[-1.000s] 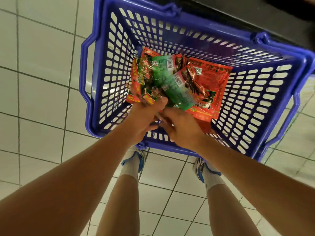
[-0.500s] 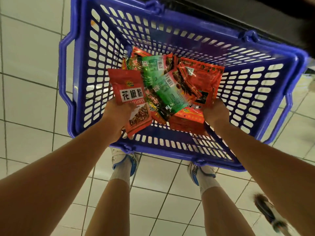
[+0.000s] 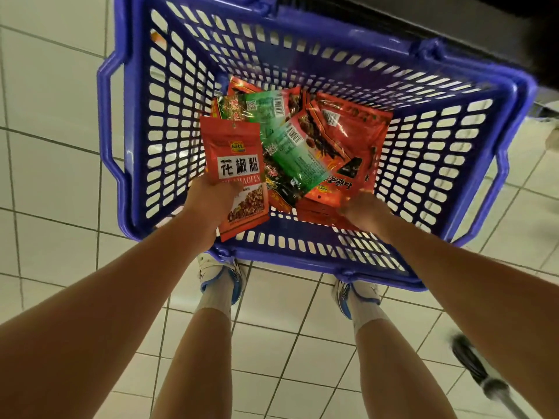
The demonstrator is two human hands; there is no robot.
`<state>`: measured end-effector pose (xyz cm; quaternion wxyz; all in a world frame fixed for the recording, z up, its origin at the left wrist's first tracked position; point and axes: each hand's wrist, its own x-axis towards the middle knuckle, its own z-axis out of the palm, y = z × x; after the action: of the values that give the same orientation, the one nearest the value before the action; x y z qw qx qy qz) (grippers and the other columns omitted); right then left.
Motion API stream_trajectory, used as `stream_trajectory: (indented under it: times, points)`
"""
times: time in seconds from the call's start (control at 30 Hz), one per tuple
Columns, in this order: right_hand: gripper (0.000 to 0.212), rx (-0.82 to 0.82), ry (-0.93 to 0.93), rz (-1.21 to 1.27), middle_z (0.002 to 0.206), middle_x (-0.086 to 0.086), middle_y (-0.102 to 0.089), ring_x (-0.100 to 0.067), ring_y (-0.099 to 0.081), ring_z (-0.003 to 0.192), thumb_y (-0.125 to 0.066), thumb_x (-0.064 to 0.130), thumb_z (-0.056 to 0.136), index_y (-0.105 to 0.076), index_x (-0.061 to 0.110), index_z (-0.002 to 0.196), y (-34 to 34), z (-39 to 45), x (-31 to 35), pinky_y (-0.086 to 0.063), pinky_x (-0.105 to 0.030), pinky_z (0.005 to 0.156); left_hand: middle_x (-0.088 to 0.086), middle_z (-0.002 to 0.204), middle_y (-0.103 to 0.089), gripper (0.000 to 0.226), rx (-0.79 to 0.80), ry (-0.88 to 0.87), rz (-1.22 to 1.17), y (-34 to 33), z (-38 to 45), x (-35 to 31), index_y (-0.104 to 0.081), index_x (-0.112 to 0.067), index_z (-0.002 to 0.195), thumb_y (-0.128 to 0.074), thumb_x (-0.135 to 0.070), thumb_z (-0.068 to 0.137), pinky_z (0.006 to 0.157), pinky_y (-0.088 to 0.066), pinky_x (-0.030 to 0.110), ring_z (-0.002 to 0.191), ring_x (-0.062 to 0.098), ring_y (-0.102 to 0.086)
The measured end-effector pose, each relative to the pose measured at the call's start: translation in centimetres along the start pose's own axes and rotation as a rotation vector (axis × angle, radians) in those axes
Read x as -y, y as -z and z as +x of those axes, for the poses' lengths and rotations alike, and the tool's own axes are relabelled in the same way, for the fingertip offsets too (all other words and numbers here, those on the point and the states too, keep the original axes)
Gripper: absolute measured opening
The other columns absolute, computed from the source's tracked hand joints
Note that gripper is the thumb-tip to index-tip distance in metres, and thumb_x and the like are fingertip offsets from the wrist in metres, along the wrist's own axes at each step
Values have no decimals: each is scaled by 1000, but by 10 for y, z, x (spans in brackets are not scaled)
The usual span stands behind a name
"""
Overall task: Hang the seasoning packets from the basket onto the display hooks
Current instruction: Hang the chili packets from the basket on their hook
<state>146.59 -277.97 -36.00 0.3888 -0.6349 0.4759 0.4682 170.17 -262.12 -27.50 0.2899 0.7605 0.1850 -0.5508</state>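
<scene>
A blue plastic basket stands on the floor below me, with several red and green seasoning packets piled inside. My left hand grips the lower half of a red packet that has a white label, holding it upright over the basket's left side. Green packets and a large red packet lie in the middle. My right hand rests on the red packets at the near right of the pile. Its fingers are blurred, so a grip is unclear. No display hooks are in view.
White floor tiles surround the basket. A dark shelf base runs along the top right behind it. My two shoes stand just beneath the basket's near edge. A blurred black and grey object lies at the bottom right.
My hands were together over the pile and have since moved apart. The left hand has lifted the red labelled packet out, and the right hand has shifted to the red packets on the right.
</scene>
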Motion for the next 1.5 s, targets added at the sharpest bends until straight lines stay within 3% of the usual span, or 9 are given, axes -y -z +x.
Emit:
stream_trajectory:
  times: [0.37, 0.6, 0.7, 0.8, 0.9, 0.97, 1.17, 1.3, 1.5]
  points:
    - [42, 224, 228, -343, 116, -15, -70, -29, -66, 101, -34, 37, 107, -69, 16, 118, -32, -55, 1, -48, -31, 80, 2, 108, -76, 17, -26, 21, 10, 0, -26, 5, -68, -34, 100, -64, -18, 97, 83, -59, 60, 100, 34, -72]
    - [50, -526, 360, -148, 138, -16, -53, -35, -55, 124, -57, 35, 98, -45, 16, 142, -1, -18, 55, -52, -40, 90, -1, 99, -75, 25, -76, -9, 1, 11, -11, 7, -67, -34, 90, -57, -13, 98, 81, -61, 57, 93, 28, -73]
    - [86, -463, 196, 115, 153, -18, -37, -40, -39, 140, -71, 42, 88, -21, 15, 152, 25, 24, 98, -43, -53, 110, 1, 102, -76, 25, -92, 8, -36, 14, 0, 9, -68, -31, 90, -56, -10, 97, 87, -59, 57, 98, 30, -72]
    - [67, -386, 72, 153, 125, -15, -61, -36, -62, 113, -71, 47, 87, -42, 14, 138, 30, 43, 117, -56, -47, 92, 5, 100, -77, 24, -83, 20, -56, 14, 5, 12, -69, -26, 89, -55, -8, 95, 87, -59, 58, 96, 32, -73]
    - [17, -477, 297, 241, 77, 10, -62, -16, -64, 76, -72, 38, 89, -61, 29, 97, 22, 20, 111, -47, -24, 62, 7, 100, -77, 17, -76, 42, -91, 14, 2, 10, -68, -25, 93, -57, -13, 98, 85, -60, 58, 93, 31, -74]
    - [20, -562, 436, 250, 71, 21, -51, 0, -51, 63, -76, 32, 87, -56, 31, 90, 20, -12, 101, -31, -15, 53, 8, 102, -77, 6, -63, 66, -144, 14, -6, 7, -67, -24, 101, -61, -25, 100, 84, -60, 58, 92, 32, -75]
    - [29, -917, 946, -70, 80, -9, -56, -29, -51, 74, -55, 34, 99, -65, 11, 85, -2, -130, 86, -42, -37, 61, 20, 115, -74, 67, 257, 76, -380, 11, -54, -10, -68, -11, 122, -71, -61, 77, 93, -55, 59, 105, 41, -72]
    - [25, -742, 1065, -285, 83, -8, -58, -31, -56, 75, -74, 30, 76, -70, 14, 94, -6, -182, 91, -49, -42, 64, 28, 110, -71, 30, 302, -22, -404, 12, -82, -18, -65, -3, 119, -69, -6, 90, 74, -61, 58, 86, 37, -73]
    - [48, -381, 893, 167, 113, 12, -57, -3, -54, 104, -68, 60, 78, -58, 35, 117, 52, -239, 90, -47, -22, 87, 12, 102, -77, 28, 370, -134, -242, 41, -139, -42, -66, -12, 119, -67, -6, 92, 68, -64, 44, 84, 30, -77]
